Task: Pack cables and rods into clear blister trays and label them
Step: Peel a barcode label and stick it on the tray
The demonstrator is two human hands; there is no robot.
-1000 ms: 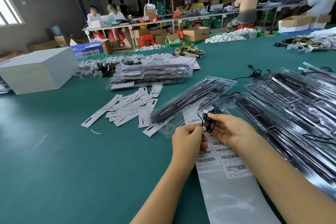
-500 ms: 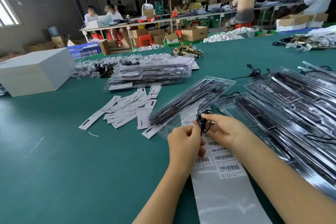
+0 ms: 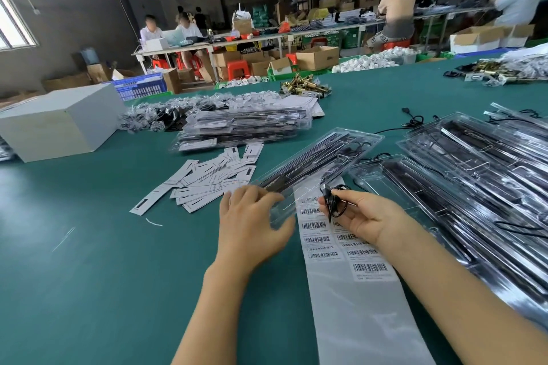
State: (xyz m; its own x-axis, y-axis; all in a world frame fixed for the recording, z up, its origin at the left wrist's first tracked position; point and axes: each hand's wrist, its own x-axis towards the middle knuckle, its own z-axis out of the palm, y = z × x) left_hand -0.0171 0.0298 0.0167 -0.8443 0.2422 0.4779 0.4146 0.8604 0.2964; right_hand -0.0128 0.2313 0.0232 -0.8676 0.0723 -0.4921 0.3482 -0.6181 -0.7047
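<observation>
**Coiled cable in one hand, tray end in the other**

The small black cable point(image 3: 335, 201), glossy and coiled into a tight bundle, is pinched by the right hand point(image 3: 360, 216) above the slick strip of barcode labels point(image 3: 323, 234). The left hand point(image 3: 252, 222), which a moment ago met the right at the cable, now lies on the near end of the long clear blister tray point(image 3: 320, 157), fingers curled over its rim, thumb underneath. Loose white paper cards point(image 3: 207, 178) litter the green table point(image 3: 89, 275).

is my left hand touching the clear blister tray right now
Touching: the head view shows the left hand gripping the near end of the clear blister tray.
</observation>
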